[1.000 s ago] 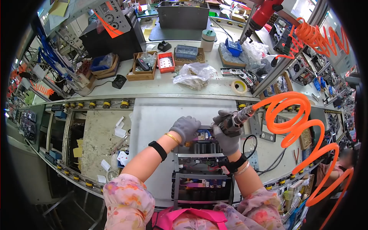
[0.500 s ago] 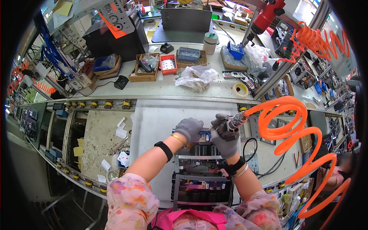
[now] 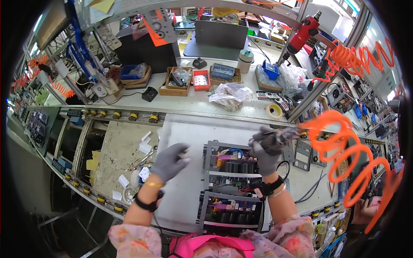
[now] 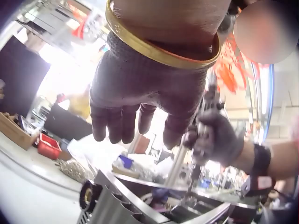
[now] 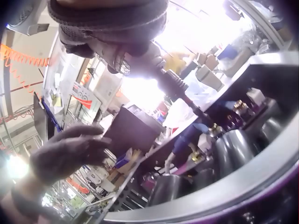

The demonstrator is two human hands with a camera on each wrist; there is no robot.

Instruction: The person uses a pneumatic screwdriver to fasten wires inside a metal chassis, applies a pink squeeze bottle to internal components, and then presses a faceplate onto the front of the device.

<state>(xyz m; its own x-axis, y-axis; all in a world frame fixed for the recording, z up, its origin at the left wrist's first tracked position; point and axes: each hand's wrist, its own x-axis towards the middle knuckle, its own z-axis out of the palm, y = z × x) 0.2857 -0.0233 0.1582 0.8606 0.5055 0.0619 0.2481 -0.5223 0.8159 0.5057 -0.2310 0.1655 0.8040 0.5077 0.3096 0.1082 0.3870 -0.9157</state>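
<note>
My gloved left hand (image 3: 172,162) hovers to the left of the metal-framed electronic units, holding nothing, its fingers loose and apart. In the left wrist view those fingers (image 4: 126,123) point down above a unit's slotted side. My gloved right hand (image 3: 266,151) grips an air screwdriver (image 3: 285,136) fed by an orange coiled hose (image 3: 333,137). The right wrist view shows the screwdriver's bit (image 5: 198,112) angled down into the far unit (image 3: 236,167), its tip right by a brass terminal (image 5: 215,129) near black capacitors (image 5: 236,144). A second unit (image 3: 232,217) lies closer to my body.
Both units lie on a pale board (image 3: 185,129) over a roller track (image 3: 133,116). Behind are a red parts bin (image 3: 201,81), cardboard boxes (image 3: 174,91), a plastic bag (image 3: 230,95) and a tape roll (image 3: 274,111). A red power tool (image 3: 303,34) hangs at upper right.
My left hand has left the far unit's top edge and moved left and toward me. My right hand still grips the screwdriver over that unit. The head view has shifted, moving the scene rightward.
</note>
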